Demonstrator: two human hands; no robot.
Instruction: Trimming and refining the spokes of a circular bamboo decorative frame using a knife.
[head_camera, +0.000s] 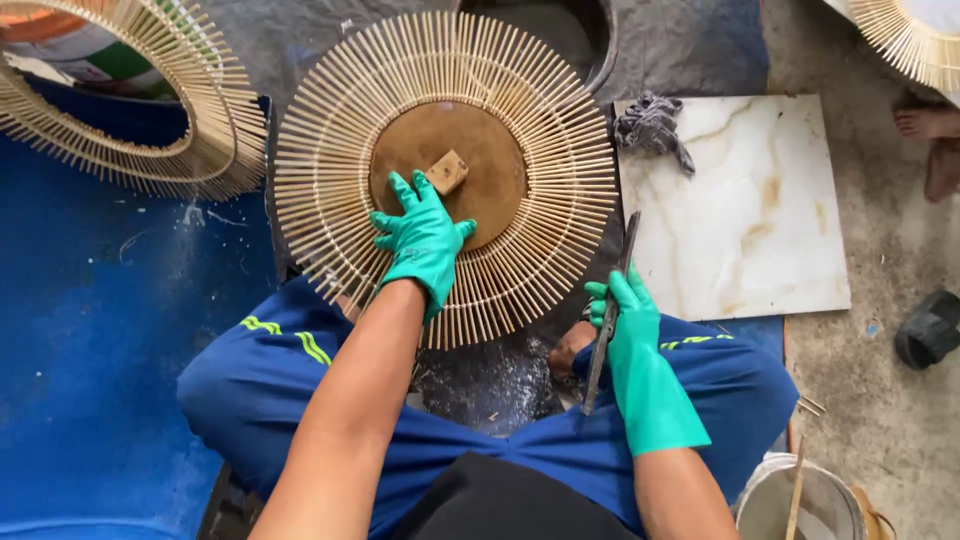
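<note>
Left hand (422, 240), in a green rubber glove, lies flat with fingers spread on the brown round disc (450, 170) at the heart of the sunburst frame (545, 200), a wheel of thin pale bamboo sticks fanning outward. Fingertips sit just beside a small wooden block (447, 171) resting on that disc. The frame rests in front of the person's knees, over dark, dusty ground. Right hand (625, 315), gloved the same, is closed around a long, slim dark metal tool (608, 320), held upright beside the frame's right rim. Further right lies a glossy marbled tile (740, 220) with a crumpled grey rag (652, 125) on its corner. Another stick frame (200, 130) rests on blue sheeting, upper left.
</note>
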